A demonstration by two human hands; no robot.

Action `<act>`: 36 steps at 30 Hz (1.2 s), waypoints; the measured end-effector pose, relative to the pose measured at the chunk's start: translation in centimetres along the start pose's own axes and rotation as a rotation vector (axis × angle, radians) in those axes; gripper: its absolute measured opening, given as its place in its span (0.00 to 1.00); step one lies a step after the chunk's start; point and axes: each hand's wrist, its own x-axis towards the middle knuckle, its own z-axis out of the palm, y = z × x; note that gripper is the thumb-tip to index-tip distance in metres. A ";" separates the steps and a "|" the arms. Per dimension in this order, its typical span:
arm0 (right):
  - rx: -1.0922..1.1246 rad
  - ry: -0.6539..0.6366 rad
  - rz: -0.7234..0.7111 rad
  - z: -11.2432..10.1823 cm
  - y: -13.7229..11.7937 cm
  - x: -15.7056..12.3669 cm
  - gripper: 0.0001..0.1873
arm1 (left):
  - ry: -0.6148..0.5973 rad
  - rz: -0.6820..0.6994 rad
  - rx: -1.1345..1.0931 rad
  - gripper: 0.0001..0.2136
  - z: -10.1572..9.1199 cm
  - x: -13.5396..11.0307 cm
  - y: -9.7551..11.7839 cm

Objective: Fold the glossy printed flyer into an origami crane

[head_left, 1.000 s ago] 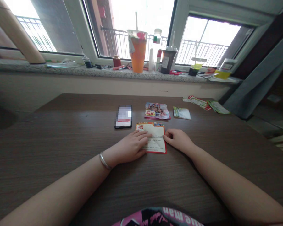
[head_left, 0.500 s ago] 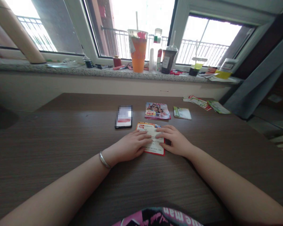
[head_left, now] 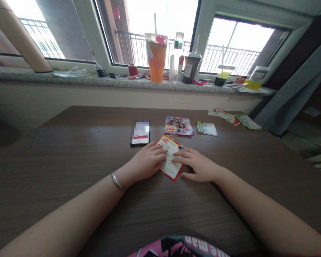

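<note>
A red-edged paper leaflet (head_left: 170,157) lies on the brown wooden table (head_left: 69,153), turned at an angle. My left hand (head_left: 146,161), with a silver bangle on the wrist, lies flat on the leaflet's left side, fingers stretched out. My right hand (head_left: 198,165) rests flat on its right side, fingers spread over the paper. Neither hand grips anything. A black phone (head_left: 140,132) lies just beyond my left hand.
Beyond the leaflet lie a colourful flyer stack (head_left: 178,126), a green card stack (head_left: 207,128) and more leaflets (head_left: 234,117) at the far right. The stone windowsill (head_left: 96,81) holds an orange cup (head_left: 156,59), a dark drink cup (head_left: 190,67), bottles and small items.
My right hand moved from the leaflet's right edge onto the paper. The leaflet has turned clockwise under both hands and now lies slanted.
</note>
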 end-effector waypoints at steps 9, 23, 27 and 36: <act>-0.043 -0.005 -0.023 -0.1 -0.5 0.3 0.23 | -0.096 0.032 -0.024 0.29 -0.4 -0.3 0.1; -0.101 0.034 -0.029 0.4 -0.1 0.3 0.15 | -0.092 0.057 -0.051 0.35 -0.5 -0.2 0.3; -0.082 0.040 -0.028 0.2 -0.2 0.3 0.17 | -0.073 0.109 -0.073 0.27 -0.9 0.0 0.4; -0.080 0.042 -0.034 0.2 -0.3 0.2 0.14 | -0.042 0.170 -0.030 0.13 -0.9 0.1 0.5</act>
